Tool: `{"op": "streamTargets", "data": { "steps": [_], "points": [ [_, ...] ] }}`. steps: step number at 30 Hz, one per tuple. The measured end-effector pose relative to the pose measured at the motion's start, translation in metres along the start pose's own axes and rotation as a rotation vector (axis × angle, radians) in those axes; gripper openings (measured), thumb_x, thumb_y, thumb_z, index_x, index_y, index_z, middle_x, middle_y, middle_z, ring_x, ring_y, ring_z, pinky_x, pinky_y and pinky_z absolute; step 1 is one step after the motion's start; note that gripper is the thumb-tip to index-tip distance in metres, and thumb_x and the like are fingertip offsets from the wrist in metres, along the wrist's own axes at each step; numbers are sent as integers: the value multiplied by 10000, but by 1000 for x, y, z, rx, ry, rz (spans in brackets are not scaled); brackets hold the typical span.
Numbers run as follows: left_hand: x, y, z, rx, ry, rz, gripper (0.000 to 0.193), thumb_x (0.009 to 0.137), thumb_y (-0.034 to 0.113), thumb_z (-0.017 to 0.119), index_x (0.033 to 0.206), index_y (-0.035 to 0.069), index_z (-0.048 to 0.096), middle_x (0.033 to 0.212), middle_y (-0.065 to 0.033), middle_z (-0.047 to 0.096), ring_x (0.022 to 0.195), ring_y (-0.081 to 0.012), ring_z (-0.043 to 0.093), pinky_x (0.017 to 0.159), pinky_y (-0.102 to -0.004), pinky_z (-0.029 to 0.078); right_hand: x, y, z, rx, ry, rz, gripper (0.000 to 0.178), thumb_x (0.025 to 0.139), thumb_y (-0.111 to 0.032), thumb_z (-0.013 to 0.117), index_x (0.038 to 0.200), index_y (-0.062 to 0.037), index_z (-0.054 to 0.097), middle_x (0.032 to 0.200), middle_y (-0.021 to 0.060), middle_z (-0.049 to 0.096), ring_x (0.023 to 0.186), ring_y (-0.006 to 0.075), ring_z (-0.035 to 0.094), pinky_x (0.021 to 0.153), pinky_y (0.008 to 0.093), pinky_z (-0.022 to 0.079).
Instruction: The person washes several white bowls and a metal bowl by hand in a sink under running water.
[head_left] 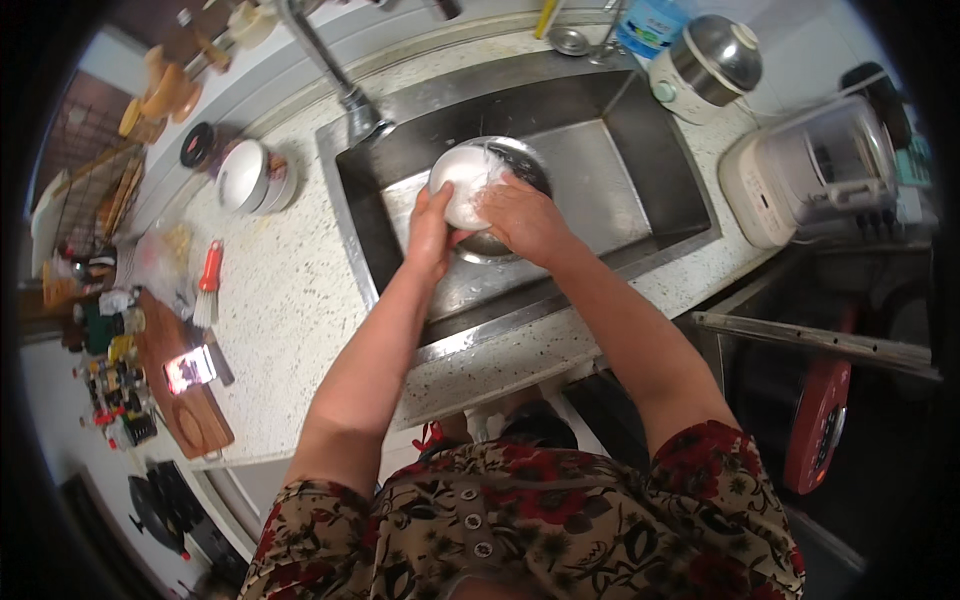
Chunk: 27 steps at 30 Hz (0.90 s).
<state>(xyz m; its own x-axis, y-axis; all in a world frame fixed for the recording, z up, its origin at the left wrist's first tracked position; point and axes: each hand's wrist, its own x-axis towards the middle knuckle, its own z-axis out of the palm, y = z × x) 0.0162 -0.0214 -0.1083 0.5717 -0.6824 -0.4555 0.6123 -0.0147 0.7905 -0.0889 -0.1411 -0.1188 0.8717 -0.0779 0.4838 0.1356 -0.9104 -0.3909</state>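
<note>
A white bowl [458,178] is tilted over the sink, between my two hands. My left hand [430,228] is closed on its left rim, thumb on the near side. At the bowl's right side, my right hand [528,222] grips it with fingers reaching over the inside; the fingertips are blurred. Beneath both hands a round metal basin [532,160] rests in the steel sink [610,165], partly hidden by the bowl and hands. A blurred whitish streak, perhaps water, shows by my right fingers.
A faucet [362,118] rises at the sink's back left. White bowls [243,178] and a red-handled brush [210,268] occupy the left counter, near a cutting board with a phone [190,369]. At right stand a steel-lidded appliance [708,62] and a cream appliance [765,190].
</note>
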Motion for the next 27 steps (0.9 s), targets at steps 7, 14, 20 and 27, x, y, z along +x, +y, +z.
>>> {"op": "streamTargets", "data": {
  "steps": [7,14,20,27],
  "points": [
    [-11,0,-16,121,57,-40,449,907,299,554,1264,61,423,1050,-103,597,944,-172,596,618,-282,535,0,-1,-2,-31,141,-193,115,795,-92,533,846,-72,634,863,142,641,848,339,602,715,438,479],
    [-21,3,-1,-133,64,-54,398,927,235,511,1278,74,415,1059,-106,584,939,-185,577,737,-334,511,-9,-14,11,39,200,-191,100,755,-39,557,820,-66,628,865,140,636,828,334,602,733,417,476],
    [-7,-31,4,-216,184,110,423,930,230,520,1288,53,381,1099,-131,558,949,-197,566,800,-345,482,8,-58,15,117,-12,331,163,742,-112,610,891,-80,670,892,99,651,897,284,617,827,410,475],
    [-13,-16,17,-181,205,109,370,945,274,504,1254,77,456,1057,-105,581,947,-207,581,817,-340,491,16,-56,16,115,-179,460,212,773,-190,638,944,-67,668,1043,85,655,999,250,604,899,420,443]
  ]
}}
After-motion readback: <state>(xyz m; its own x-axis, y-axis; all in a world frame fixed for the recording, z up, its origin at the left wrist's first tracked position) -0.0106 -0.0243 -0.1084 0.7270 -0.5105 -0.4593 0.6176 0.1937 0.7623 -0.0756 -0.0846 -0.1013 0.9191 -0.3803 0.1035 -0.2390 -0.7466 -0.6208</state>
